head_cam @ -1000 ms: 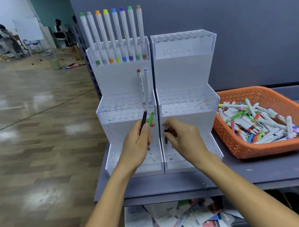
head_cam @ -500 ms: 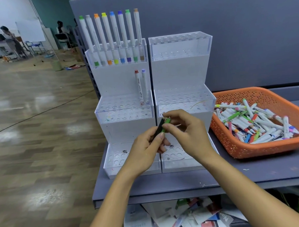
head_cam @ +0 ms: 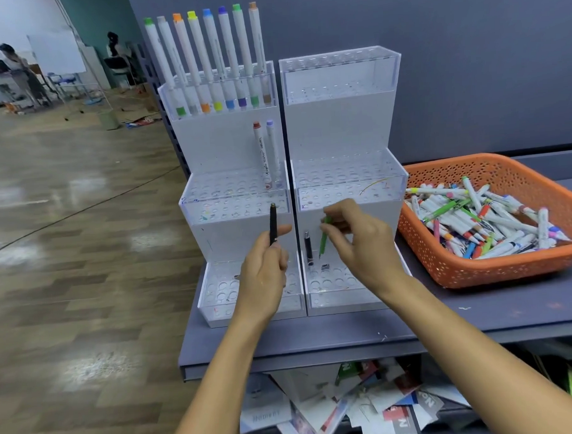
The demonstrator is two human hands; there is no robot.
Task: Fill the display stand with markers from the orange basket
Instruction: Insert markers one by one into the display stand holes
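- Our left hand (head_cam: 264, 273) gripped a black pen (head_cam: 273, 225) upright.
- Our right hand (head_cam: 361, 246) pinched a green marker (head_cam: 323, 239) in its fingers, above the stand's (head_cam: 340, 132) lowest tier.

Red-capped marker (head_cam: 261, 152): script along the barrel, apparently "Acrylic Marker"; small capitals above it illegible. Papers (head_cam: 401, 408) lying below: lettering too fragmentary to read

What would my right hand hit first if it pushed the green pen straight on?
The green pen's tip would likely meet the right stand's bottom tier, beside the standing black pen; depth unclear.
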